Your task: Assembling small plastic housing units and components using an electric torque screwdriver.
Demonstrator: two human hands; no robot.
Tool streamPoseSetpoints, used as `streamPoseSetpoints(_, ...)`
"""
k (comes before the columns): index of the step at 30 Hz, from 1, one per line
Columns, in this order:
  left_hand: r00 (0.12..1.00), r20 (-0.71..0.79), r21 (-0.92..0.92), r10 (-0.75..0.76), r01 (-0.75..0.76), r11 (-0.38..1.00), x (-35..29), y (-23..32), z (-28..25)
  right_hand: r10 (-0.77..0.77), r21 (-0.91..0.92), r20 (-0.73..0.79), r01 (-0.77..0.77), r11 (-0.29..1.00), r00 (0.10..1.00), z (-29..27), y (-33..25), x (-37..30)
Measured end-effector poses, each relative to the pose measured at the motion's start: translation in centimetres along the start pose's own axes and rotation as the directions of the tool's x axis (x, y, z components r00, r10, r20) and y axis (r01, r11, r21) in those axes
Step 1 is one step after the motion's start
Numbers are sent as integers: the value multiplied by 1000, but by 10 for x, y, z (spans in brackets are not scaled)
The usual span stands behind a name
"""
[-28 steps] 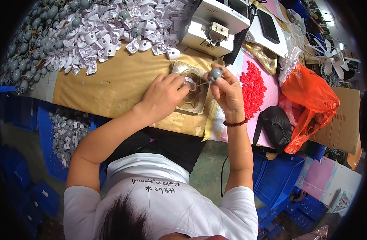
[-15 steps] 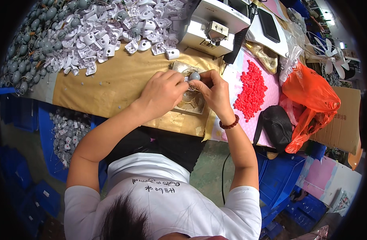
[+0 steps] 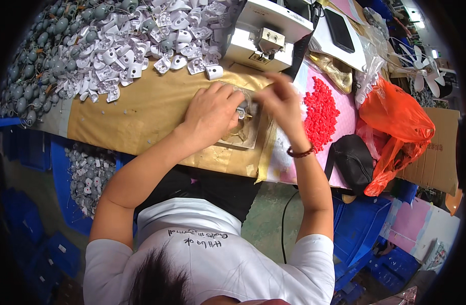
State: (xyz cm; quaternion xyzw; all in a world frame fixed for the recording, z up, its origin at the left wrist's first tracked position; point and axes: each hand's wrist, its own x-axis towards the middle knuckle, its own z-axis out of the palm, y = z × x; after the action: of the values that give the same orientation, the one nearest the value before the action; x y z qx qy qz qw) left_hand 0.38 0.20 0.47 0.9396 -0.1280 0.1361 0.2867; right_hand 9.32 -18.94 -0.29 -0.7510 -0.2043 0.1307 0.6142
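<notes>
My left hand (image 3: pixel 212 109) is closed, its fingertips around a small grey rounded part (image 3: pixel 242 104) with a white piece below it. They sit over a shallow square metal tray (image 3: pixel 250 140) on the table; the fingers hide much of the part. To the right of the tray, clear of the part, my right hand (image 3: pixel 284 104) is raised and smeared by motion. Whether anything is in its fingers does not show. Nearest to that hand on the right lies a pile of small red pieces (image 3: pixel 320 117).
White plastic shells (image 3: pixel 121 58) and grey rounded parts with wires (image 3: pixel 32 81) are heaped at the far left. A white machine (image 3: pixel 263 43) stands behind the tray. Rightward are a black phone (image 3: pixel 339 30), a black pouch (image 3: pixel 351 162) and an orange bag (image 3: pixel 395 117). A blue bin (image 3: pixel 60 178) sits below the table's left edge.
My right hand has let go of the grey part and moved to the right, away from the tray. My left hand stays at the part, which now sits slightly lower.
</notes>
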Motion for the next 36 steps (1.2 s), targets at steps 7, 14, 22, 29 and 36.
streamPoseSetpoints(7,1000,3,-11,3,-3,1000,-1,-2,3,-29,-123,-358,-16,992,933,-76,41,105)
streamPoseSetpoints(14,1000,-7,-14,-7,7,1000,-1,-2,4,-438,-229,-649,390,892,622,-50,1,90)
streamPoseSetpoints(22,999,-38,-55,-11,9,998,-1,0,1,-508,193,-442,631,751,740,-20,-118,91)
streamPoseSetpoints(29,1000,-9,-41,-12,11,999,-3,-5,4,-263,236,-393,374,897,881,22,-97,117)
streamPoseSetpoints(36,999,-33,-44,-6,5,999,-3,-5,3,-148,205,-227,195,959,963,33,-93,98)
